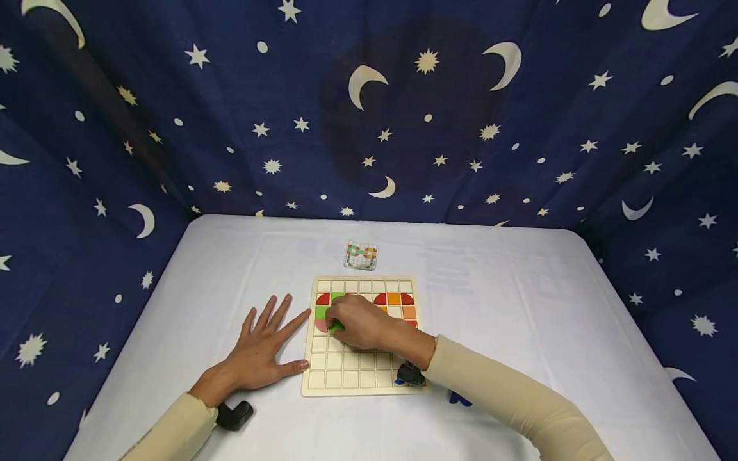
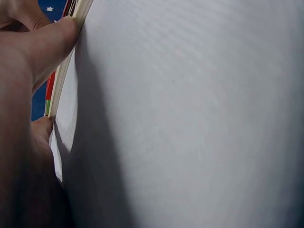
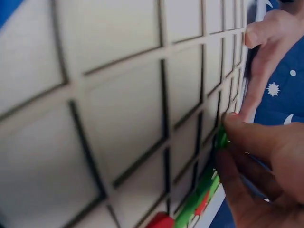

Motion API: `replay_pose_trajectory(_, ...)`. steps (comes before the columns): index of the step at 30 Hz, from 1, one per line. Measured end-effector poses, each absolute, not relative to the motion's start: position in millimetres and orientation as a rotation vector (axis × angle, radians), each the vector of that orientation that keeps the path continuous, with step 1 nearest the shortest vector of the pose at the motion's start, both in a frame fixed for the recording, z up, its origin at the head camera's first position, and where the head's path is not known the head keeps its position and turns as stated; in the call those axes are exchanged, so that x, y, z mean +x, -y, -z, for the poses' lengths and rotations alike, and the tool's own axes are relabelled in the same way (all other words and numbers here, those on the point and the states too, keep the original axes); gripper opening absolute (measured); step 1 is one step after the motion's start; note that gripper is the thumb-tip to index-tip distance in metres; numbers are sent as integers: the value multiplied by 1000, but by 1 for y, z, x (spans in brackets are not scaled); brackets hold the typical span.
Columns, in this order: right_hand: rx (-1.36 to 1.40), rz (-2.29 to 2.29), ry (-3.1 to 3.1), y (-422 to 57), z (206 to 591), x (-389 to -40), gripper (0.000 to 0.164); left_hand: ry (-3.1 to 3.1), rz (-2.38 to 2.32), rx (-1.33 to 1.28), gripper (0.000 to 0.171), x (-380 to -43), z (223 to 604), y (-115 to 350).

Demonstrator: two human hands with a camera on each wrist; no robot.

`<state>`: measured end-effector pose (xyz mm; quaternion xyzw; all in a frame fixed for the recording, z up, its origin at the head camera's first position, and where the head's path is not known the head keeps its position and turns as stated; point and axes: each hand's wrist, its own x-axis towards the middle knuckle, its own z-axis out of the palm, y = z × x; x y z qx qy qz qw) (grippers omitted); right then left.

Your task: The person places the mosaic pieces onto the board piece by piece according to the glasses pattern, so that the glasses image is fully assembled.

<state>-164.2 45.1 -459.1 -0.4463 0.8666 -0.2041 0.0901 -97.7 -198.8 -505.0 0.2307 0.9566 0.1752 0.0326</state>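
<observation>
A pale wooden grid board [image 1: 350, 380] lies on the white table, with coloured tiles in its upper squares. My right hand [image 1: 364, 324] reaches over the board and pinches a small green tile [image 1: 336, 327] between thumb and fingertips, down at a square near the left side. In the right wrist view the green tile [image 3: 222, 137] is partly hidden by the fingers. Spread flat on the table, my left hand [image 1: 256, 355] touches the board's left edge with thumb and index finger. Near the right hand are a red rounded tile [image 1: 323, 299], a pink rounded tile [image 1: 321, 325] and another green tile [image 1: 320, 312].
Beyond the board lies a small pattern card [image 1: 361, 255] printed with a coloured grid. Red and orange tiles [image 1: 394, 299] fill squares at the board's upper right. Dark blue pieces [image 1: 459, 399] lie by the right forearm. A star-patterned blue cloth [image 1: 323, 147] surrounds the table.
</observation>
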Motion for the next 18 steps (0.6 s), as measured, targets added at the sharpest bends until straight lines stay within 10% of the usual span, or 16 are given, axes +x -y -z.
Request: replay_pose_trajectory(18, -1165, 795, -2725, -106, 448, -153, 13, -2961, -553, 701, 90, -95, 507, 198)
